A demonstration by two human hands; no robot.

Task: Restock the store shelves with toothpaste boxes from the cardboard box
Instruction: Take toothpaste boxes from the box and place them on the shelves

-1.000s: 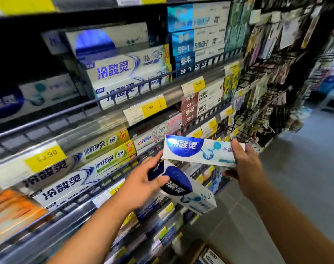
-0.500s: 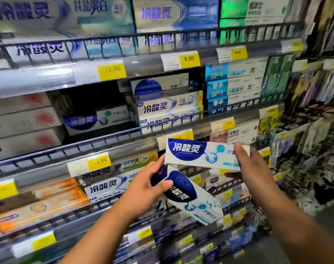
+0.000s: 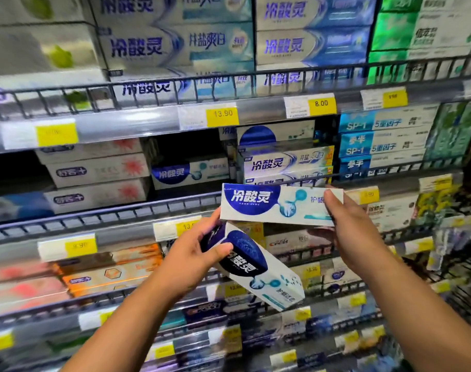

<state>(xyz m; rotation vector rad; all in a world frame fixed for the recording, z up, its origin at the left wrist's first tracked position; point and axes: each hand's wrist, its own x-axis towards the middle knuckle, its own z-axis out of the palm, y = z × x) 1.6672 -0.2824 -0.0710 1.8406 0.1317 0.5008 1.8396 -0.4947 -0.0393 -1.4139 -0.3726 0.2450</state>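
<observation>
You have two toothpaste boxes in hand, in front of the shelves: your right hand (image 3: pixel 355 232) pinches the upper box (image 3: pixel 274 204) level by its right end. Your left hand (image 3: pixel 191 260) wraps the tilted lower box (image 3: pixel 264 275). One matching box (image 3: pixel 190 173) lies on the shelf (image 3: pixel 175 204) behind.

I stood close before store shelving (image 3: pixel 116 237) that filled my view from 9 to 3 o'clock, tier over tier. Each tier carried a dark wire rail (image 3: pixel 229 85) along its front and, below it, a clear price strip (image 3: pixel 148 127) that caught the light in a pale glare. A yellow price tag (image 3: pixel 223 114) at 12 o'clock read 13.90; a second tag (image 3: pixel 321 103) toward 1 o'clock read 8.00. A dark gap (image 3: pixel 186 146) opened just above centre. At 3 o'clock hung a blurred rack of small goods (image 3: pixel 465 232).
</observation>
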